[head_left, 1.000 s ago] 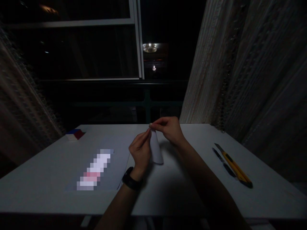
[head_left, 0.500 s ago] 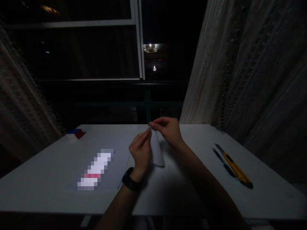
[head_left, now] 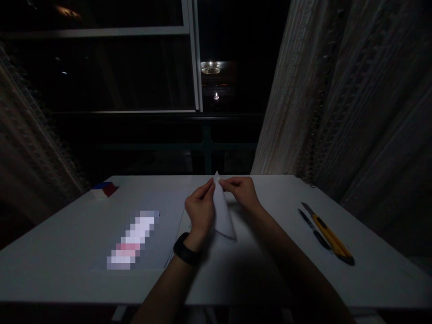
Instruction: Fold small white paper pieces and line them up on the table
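Note:
A folded piece of white paper (head_left: pixel 222 216), narrow at its top and wider below, is held up between both hands over the table. My left hand (head_left: pixel 200 204) pinches its left edge near the top; a dark band circles that wrist. The fingertips of my right hand (head_left: pixel 241 189) pinch the paper's right edge just under its pointed tip. The tip pokes up between the two hands. My left palm and fingers hide part of the paper's left side.
On the white table (head_left: pixel 270 270), a yellow utility knife (head_left: pixel 332 238) with its blade out and a pen (head_left: pixel 314 229) lie at right. At left are a pixelated bright object (head_left: pixel 133 240) on white paper sheets (head_left: pixel 165 225), and a small blue, red and white block (head_left: pixel 104 189). Curtains (head_left: pixel 286 90) flank the window.
My right hand has slid down a little from the paper's tip, which now shows. The paper's lower part looks wider and reaches slightly lower.

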A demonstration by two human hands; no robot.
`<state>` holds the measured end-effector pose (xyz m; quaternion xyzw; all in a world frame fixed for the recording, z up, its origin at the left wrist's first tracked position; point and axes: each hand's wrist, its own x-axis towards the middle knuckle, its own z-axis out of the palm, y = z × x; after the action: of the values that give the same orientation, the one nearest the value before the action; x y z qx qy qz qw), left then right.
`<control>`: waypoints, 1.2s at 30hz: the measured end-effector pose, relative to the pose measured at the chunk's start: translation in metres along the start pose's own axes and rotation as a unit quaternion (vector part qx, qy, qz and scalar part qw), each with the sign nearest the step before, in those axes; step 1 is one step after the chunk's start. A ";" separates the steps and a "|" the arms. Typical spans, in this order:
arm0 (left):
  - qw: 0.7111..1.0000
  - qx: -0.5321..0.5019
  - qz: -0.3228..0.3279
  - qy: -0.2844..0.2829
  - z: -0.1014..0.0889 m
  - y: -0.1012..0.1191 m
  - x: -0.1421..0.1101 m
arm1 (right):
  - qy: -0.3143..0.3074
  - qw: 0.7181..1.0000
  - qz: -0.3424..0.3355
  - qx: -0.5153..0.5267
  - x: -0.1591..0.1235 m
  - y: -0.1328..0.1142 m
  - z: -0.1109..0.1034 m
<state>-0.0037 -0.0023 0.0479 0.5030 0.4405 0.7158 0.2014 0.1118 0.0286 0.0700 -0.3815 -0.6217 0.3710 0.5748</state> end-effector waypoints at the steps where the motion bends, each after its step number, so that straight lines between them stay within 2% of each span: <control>1: 1.000 0.000 -0.006 -0.005 0.001 -0.001 0.000 | 0.000 1.000 -0.002 0.007 -0.001 0.001 0.000; 8: 0.998 0.003 -0.038 -0.044 0.005 -0.006 -0.004 | 0.038 0.997 0.007 -0.063 0.000 0.008 -0.005; 15: 0.995 0.004 -0.061 -0.079 0.008 -0.011 0.000 | 0.042 0.998 0.040 -0.018 0.002 0.015 -0.009; 20: 0.991 -0.004 -0.086 -0.104 0.009 -0.016 0.002 | 0.063 0.994 0.040 -0.083 0.004 0.020 -0.011; 26: 0.993 0.012 -0.096 -0.066 0.008 -0.029 0.004 | 0.018 0.985 0.061 -0.162 -0.005 0.029 -0.009; 29: 0.992 0.021 -0.104 -0.072 0.008 -0.035 0.002 | 0.018 0.979 0.065 -0.192 -0.011 0.033 -0.011; 32: 0.982 -0.015 -0.157 -0.107 0.007 -0.036 0.000 | 0.002 0.981 0.069 -0.181 -0.013 0.036 -0.018; 36: 0.938 -0.105 -0.273 -0.186 0.002 -0.031 0.002 | -0.042 0.983 0.062 -0.169 -0.011 0.040 -0.028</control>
<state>-0.0078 0.0169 0.0232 0.4635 0.4377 0.5693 0.5191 0.1422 0.0365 0.0307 -0.4946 -0.6743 0.3113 0.4514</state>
